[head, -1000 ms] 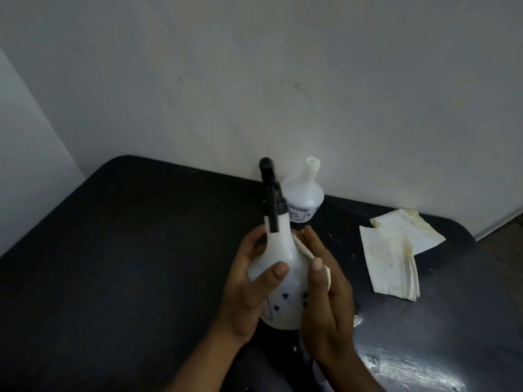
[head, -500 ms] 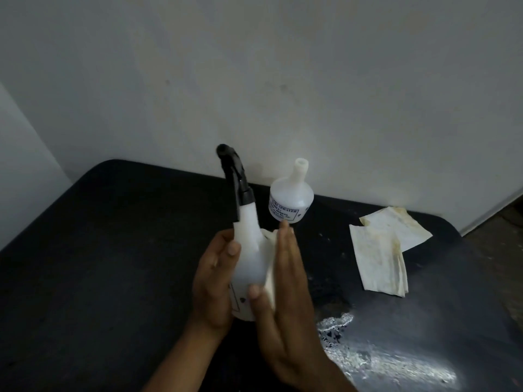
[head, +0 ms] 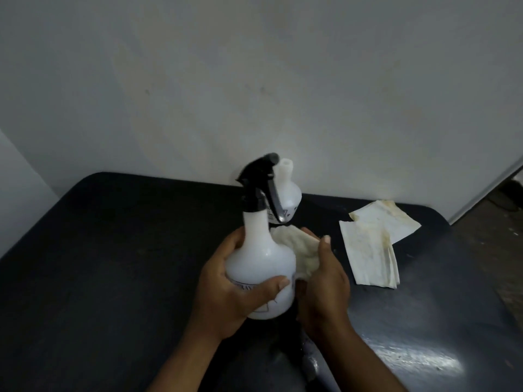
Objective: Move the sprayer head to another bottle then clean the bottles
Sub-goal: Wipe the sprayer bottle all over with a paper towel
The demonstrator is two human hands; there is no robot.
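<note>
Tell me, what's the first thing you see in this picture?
The white spray bottle with its black sprayer head stands out in the middle, held up by the left hand. The right hand presses a crumpled cloth against the bottle's side. Behind it, by the wall, stands a second bottle with no top, and stained folded cloths lie to the right on the dark table.

dim, soft focus | glare on table (head: 418, 360) lower right | sprayer head (head: 259, 182) blurred
</note>
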